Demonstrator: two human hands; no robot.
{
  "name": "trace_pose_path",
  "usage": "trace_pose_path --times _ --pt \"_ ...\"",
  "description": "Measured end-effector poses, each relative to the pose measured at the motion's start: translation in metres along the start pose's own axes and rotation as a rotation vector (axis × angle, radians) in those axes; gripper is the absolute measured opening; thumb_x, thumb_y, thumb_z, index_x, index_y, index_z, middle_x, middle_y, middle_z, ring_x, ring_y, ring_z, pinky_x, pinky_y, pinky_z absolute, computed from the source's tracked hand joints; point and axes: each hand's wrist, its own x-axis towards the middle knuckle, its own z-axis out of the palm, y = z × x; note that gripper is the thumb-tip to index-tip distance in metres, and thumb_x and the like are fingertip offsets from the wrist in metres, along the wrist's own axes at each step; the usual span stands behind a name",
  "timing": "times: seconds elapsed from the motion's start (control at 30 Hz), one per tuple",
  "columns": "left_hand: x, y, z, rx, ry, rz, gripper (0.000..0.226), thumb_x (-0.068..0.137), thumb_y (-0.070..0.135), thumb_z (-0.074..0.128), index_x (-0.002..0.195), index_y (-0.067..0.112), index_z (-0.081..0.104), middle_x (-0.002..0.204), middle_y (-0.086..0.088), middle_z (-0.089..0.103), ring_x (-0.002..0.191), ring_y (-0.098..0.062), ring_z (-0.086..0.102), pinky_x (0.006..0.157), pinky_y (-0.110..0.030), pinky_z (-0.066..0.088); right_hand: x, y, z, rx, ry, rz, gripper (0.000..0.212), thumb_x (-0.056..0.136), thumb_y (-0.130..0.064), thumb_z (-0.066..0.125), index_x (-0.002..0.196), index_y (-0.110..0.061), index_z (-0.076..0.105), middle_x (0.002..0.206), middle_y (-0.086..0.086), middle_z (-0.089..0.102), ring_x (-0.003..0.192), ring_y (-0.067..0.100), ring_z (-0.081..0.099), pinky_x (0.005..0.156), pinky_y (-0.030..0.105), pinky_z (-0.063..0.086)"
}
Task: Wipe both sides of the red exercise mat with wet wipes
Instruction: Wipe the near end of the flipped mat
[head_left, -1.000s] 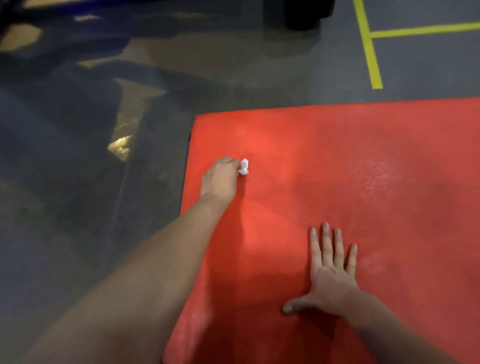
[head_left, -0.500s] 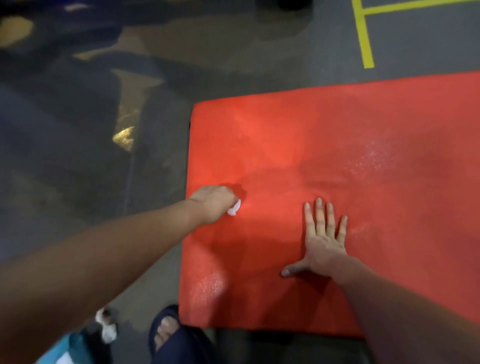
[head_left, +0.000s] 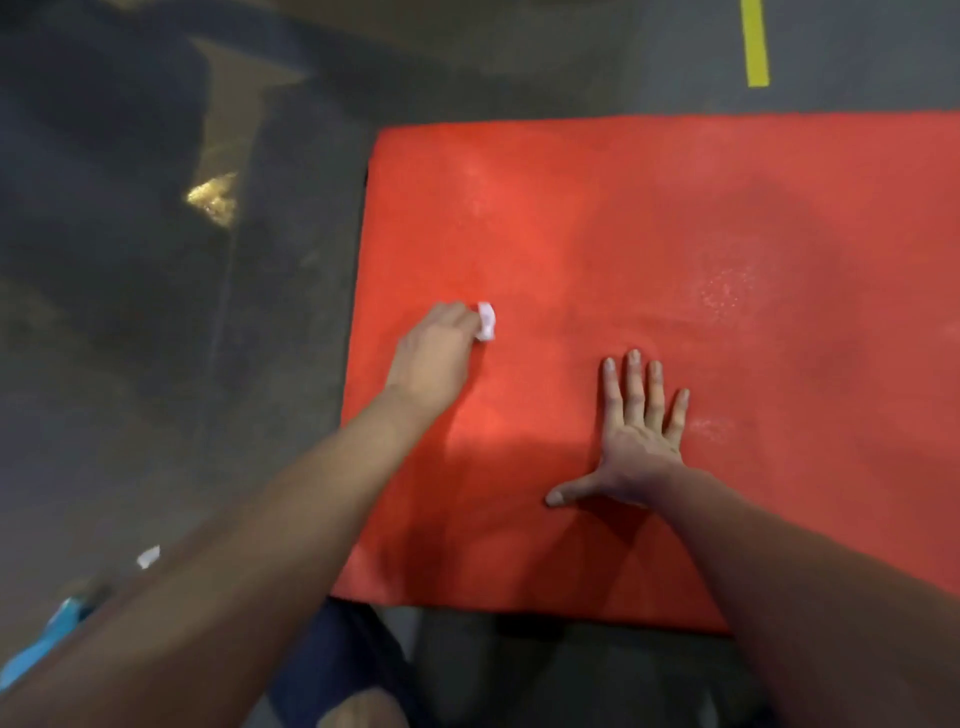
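The red exercise mat (head_left: 675, 234) lies flat on the grey floor and fills the right half of the view; its left and near edges show. My left hand (head_left: 434, 353) grips a small bunched white wet wipe (head_left: 486, 321) and holds it against the mat near the left edge. My right hand (head_left: 636, 436) lies flat on the mat with fingers spread and thumb out to the left, palm down, a short way right of the left hand.
Dark grey floor (head_left: 156, 312) surrounds the mat. A yellow tape line (head_left: 756, 47) runs on the floor beyond the far edge. A blue packet (head_left: 47, 644) and a small white scrap (head_left: 148, 557) lie at the lower left. My knee (head_left: 337, 670) is by the mat's near edge.
My left hand with the wipe first came back toward me, then pushed forward again across the mat near its left edge. The right hand stayed pressed flat. The view tilted further down.
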Motion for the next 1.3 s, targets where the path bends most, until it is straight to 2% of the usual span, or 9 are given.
trace_pose_path --times 0.13,0.27,0.43,0.57,0.7,0.83,1.03,1.23,1.3 --pt "-0.027 -0.003 0.0 0.044 0.011 0.13 0.012 0.088 0.011 0.07 0.095 0.02 0.066 0.089 -0.003 0.062 0.087 -0.03 0.059 0.067 -0.039 0.046 0.002 0.003 0.005 -0.027 0.027 -0.008 0.177 0.022 -0.103 0.058 0.136 -0.024 -0.052 0.146 0.004 -0.056 0.138 0.031 -0.049 0.111 0.063 -0.026" --pt "0.007 -0.011 -0.011 0.118 -0.055 0.223 0.005 0.092 0.01 0.065 0.096 0.013 0.066 0.093 -0.009 0.065 0.094 -0.035 0.06 0.072 -0.043 0.045 0.004 0.005 0.011 -0.033 0.057 -0.004 0.18 0.017 -0.103 0.055 0.144 -0.023 -0.044 0.151 0.004 -0.051 0.14 0.03 -0.046 0.113 0.063 -0.023" --pt "-0.031 -0.01 -0.01 -0.082 -0.157 0.192 0.006 0.098 0.016 0.06 0.096 0.014 0.065 0.093 -0.009 0.062 0.093 -0.036 0.059 0.08 -0.046 0.051 0.003 0.002 0.011 -0.029 0.074 0.005 0.179 0.016 -0.103 0.056 0.14 -0.026 -0.048 0.151 0.004 -0.051 0.14 0.029 -0.046 0.114 0.062 -0.024" --pt "-0.081 -0.015 -0.002 -0.082 -0.167 0.276 0.024 0.097 0.026 0.045 0.1 0.013 0.064 0.095 -0.008 0.062 0.089 -0.033 0.06 0.083 -0.046 0.05 0.004 0.0 0.011 -0.049 0.078 0.014 0.181 0.016 -0.102 0.055 0.145 -0.023 -0.043 0.153 0.005 -0.049 0.143 0.031 -0.042 0.112 0.061 -0.024" --pt "-0.061 -0.02 -0.007 -0.045 -0.111 0.243 0.014 0.099 0.025 0.059 0.101 0.014 0.067 0.095 -0.008 0.062 0.092 -0.033 0.062 0.078 -0.046 0.053 0.005 0.0 0.013 -0.07 0.082 0.028 0.18 0.016 -0.101 0.055 0.146 -0.023 -0.042 0.154 0.006 -0.047 0.144 0.031 -0.041 0.113 0.061 -0.022" --pt "-0.051 -0.014 -0.01 -0.097 -0.172 0.137 0.011 0.099 0.014 0.059 0.103 0.008 0.067 0.1 -0.012 0.062 0.101 -0.037 0.06 0.087 -0.048 0.049 0.005 0.0 0.014 -0.08 0.096 0.023 0.18 0.014 -0.103 0.051 0.147 -0.024 -0.041 0.156 0.007 -0.044 0.145 0.031 -0.039 0.116 0.063 -0.02" --pt "-0.108 -0.016 -0.01 -0.29 -0.346 0.152 0.011 0.09 0.011 0.065 0.1 0.012 0.069 0.095 -0.002 0.061 0.085 -0.021 0.06 0.073 -0.027 0.04 0.003 -0.002 0.014 -0.087 0.103 0.037 0.181 0.016 -0.1 0.057 0.149 -0.024 -0.038 0.157 0.006 -0.043 0.146 0.03 -0.038 0.115 0.06 -0.021" --pt "-0.099 -0.018 -0.011 -0.218 -0.233 0.077 0.011 0.092 0.016 0.065 0.101 0.016 0.072 0.098 -0.002 0.063 0.092 -0.026 0.063 0.075 -0.034 0.045 0.004 -0.003 0.015 -0.112 0.103 0.057 0.181 0.012 -0.101 0.051 0.15 -0.023 -0.038 0.158 0.007 -0.042 0.146 0.031 -0.037 0.117 0.061 -0.019" --pt "-0.099 -0.016 -0.013 -0.231 -0.293 0.094 0.008 0.091 0.014 0.063 0.096 0.014 0.07 0.094 -0.001 0.06 0.089 -0.024 0.062 0.075 -0.033 0.042 0.003 -0.003 0.016 -0.116 0.107 0.059 0.182 0.011 -0.101 0.051 0.15 -0.023 -0.037 0.158 0.006 -0.042 0.146 0.031 -0.037 0.117 0.061 -0.018"
